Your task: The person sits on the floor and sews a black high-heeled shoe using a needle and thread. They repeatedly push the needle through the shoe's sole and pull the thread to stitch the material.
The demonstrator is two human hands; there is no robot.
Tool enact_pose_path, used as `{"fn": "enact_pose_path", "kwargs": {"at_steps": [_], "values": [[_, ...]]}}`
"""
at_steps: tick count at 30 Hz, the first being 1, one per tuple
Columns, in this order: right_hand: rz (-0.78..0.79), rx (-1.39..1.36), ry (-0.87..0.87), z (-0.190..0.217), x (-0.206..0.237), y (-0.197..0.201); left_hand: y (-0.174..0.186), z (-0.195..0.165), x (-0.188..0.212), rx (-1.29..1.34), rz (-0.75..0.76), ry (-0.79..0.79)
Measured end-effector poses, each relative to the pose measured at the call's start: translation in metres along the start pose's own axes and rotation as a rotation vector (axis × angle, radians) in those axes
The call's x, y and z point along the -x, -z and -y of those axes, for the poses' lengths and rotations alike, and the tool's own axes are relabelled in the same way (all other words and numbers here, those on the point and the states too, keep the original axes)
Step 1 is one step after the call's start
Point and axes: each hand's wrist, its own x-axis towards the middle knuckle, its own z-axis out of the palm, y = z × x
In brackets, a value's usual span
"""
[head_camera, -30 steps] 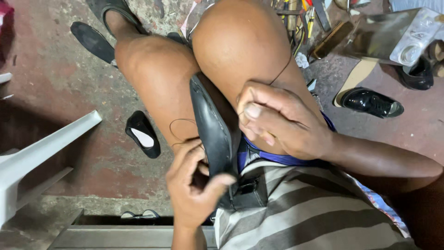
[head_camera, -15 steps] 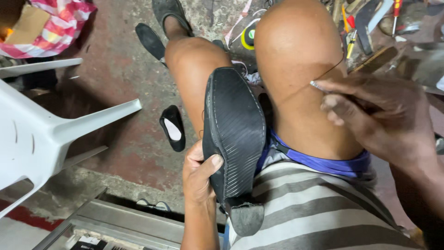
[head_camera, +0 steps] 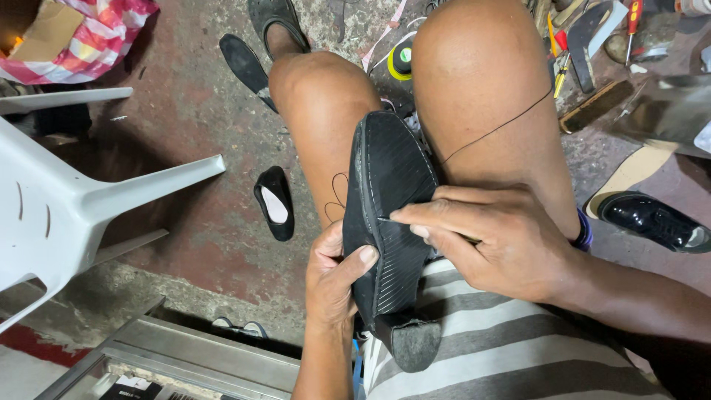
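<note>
Since the half-second-earlier frame: right hand (head_camera: 511, 244) has come in from the upper right and down onto the sole; shoe barely shifted.

Largest first. White plastic chair (head_camera: 59, 200), tipped, fills left of frame. Two bare knees, upper centre. Black heeled shoe with ribbed rubber sole (head_camera: 389, 222) lies sole-up between the knees at frame centre, long axis near vertical in the picture, toe toward the top, block heel toward the bottom.

Left hand (head_camera: 333, 281) comes up from bottom centre, fingers clamped on the sole's left edge, thumb pressed on the ribs. Right hand is at the sole's right edge; its fingers are pinched together on a thin metal needle or awl (head_camera: 396, 220), tip pointing left onto the sole at mid-length. Right hand is the nearer to that point. Dark thread (head_camera: 496, 127) runs from the shoe up across the right knee.

Count: one shoe in hand; one black flat shoe (head_camera: 274, 201) on the floor, centre left; one glossy black shoe (head_camera: 652, 221), right edge.
</note>
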Motion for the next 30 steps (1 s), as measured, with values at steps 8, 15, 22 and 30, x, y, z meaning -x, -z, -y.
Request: {"fn": "enact_pose_path", "kwargs": {"at_steps": [8,15,22,30], "values": [[0.0,-0.061,-0.083,-0.008,0.005,-0.003,-0.007,-0.002,-0.005,-0.174,-0.021,-0.027],[0.051,0.093,-0.095,-0.024,0.004,0.009,-0.026,0.001,-0.008,-0.437,-0.089,-0.049],[0.1,0.208,-0.028,-0.033,-0.009,0.025,-0.041,0.008,-0.016,-0.655,-0.11,-0.276],[0.232,0.374,0.055,-0.044,-0.023,0.033,-0.04,0.001,-0.029,-0.88,-0.102,-0.376]]}}
